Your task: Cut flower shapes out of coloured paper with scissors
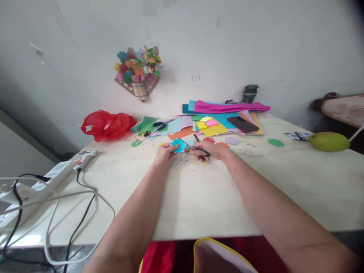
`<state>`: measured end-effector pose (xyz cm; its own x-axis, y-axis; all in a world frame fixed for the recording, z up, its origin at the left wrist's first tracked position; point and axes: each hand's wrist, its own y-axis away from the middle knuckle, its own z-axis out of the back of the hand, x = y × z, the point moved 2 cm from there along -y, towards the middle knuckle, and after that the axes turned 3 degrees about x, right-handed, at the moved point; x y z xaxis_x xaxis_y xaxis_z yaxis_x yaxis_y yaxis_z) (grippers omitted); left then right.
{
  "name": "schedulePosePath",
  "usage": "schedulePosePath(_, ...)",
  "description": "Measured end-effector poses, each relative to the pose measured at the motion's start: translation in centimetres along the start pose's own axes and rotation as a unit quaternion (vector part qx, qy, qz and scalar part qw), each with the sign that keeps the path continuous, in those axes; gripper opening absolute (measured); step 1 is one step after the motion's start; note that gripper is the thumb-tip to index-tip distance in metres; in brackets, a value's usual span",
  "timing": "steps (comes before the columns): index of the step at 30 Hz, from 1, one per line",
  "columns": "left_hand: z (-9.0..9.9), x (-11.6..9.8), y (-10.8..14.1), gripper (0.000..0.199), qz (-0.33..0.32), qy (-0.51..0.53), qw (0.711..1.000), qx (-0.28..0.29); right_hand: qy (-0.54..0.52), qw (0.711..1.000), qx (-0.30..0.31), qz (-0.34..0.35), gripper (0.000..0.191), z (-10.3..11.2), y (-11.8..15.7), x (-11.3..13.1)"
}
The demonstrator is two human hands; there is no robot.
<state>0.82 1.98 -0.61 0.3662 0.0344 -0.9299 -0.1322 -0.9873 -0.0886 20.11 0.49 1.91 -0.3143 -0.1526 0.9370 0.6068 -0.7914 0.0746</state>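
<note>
Between the thumb and fingers of my left hand [165, 154] is a blue scalloped paper flower [179, 146]. My right hand [213, 149] grips a pair of black-handled scissors [203, 152], whose blades point left toward the flower's edge. Whether the blades touch the paper I cannot tell. Small paper scraps [196, 163] lie scattered on the table under both hands. Beyond my right hand lie a red paper piece [209, 140], an orange one [222, 145] and a lilac oval [232, 140].
Coloured sheets [213, 130], a phone [243, 124] and rolled magenta material [231, 107] lie at the back. Left are a red plastic bag [106, 125], other scissors [162, 124] and a power strip [54, 176] with cables. A green oval [275, 142] and a yellow-green object [329, 141] lie right.
</note>
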Motion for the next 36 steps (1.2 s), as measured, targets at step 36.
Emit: schedulePosePath(36, 0.52, 0.09, -0.31, 0.025, 0.008, -0.005, 1.0, 0.019, 0.021, 1.0, 0.004, -0.005, 0.021, 0.13, -0.1, -0.34)
